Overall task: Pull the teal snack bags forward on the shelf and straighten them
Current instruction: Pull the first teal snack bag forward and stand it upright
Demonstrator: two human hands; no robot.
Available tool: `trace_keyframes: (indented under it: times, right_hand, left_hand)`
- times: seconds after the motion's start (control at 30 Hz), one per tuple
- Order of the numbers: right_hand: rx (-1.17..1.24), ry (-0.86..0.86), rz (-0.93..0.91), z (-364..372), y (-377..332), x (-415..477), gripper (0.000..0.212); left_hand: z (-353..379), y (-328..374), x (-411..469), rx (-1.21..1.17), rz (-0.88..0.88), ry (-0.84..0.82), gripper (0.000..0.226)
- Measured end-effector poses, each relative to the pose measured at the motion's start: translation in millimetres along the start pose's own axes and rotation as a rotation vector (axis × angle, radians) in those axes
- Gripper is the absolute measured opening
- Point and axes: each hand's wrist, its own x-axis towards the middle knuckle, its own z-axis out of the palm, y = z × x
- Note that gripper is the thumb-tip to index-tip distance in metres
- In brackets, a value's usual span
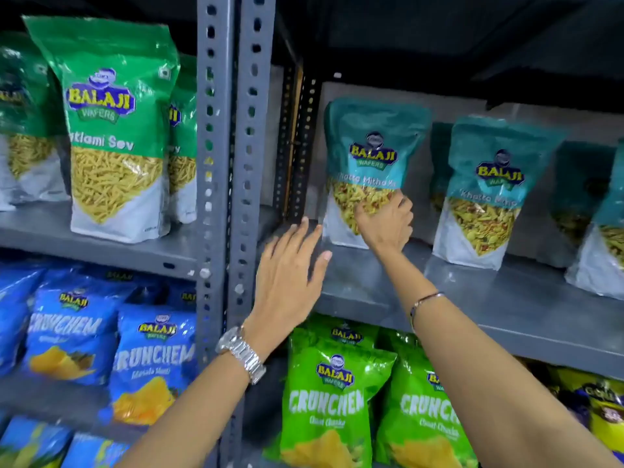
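Two bare forearms reach up past the bright green Crunchem bags (324, 400), which sit one level below the grey metal shelf (489, 298). The left hand (287, 278), a silver watch (240, 353) on its wrist, hovers at the front left corner of that shelf with fingers spread flat and loose, gripping nothing. The right hand (385, 224), with a thin bracelet (423, 304) on its wrist, is further in over the shelf, its fingers closed on the lower right part of the leftmost teal snack bag (368, 163). That bag stands upright well back on the shelf, close to the rear wall. Just to its right on the same shelf stands a second teal bag (486, 194), slightly nearer the front edge, and more teal bags (604, 231) crowd the shelf's right end, some partly hidden behind others. Left of the shelf, beyond the perforated grey upright (250, 130), stand green Ratlami Sev bags (114, 130).
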Motion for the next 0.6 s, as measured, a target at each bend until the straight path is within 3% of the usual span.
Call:
trace_keyframes:
  times: [0.13, 0.2, 0.43, 0.6]
  right_hand:
    - [0.0, -0.154, 0.146, 21, -8, 11, 0.115]
    - [0.013, -0.146, 0.188, 33, -9, 12, 0.125]
    - [0.053, -0.009, 0.228, 56, -18, 15, 0.132]
    - [-0.031, -0.029, 0.226, 57, -18, 19, 0.134]
  left_hand:
    - [6, -14, -32, 0.063, 0.05, -0.017, 0.05]
    - [9, -20, -39, 0.085, 0.079, -0.011, 0.048]
    - [20, -30, -41, 0.184, 0.159, 0.077, 0.041]
    - [24, -32, -41, 0.169, 0.173, 0.128, 0.038]
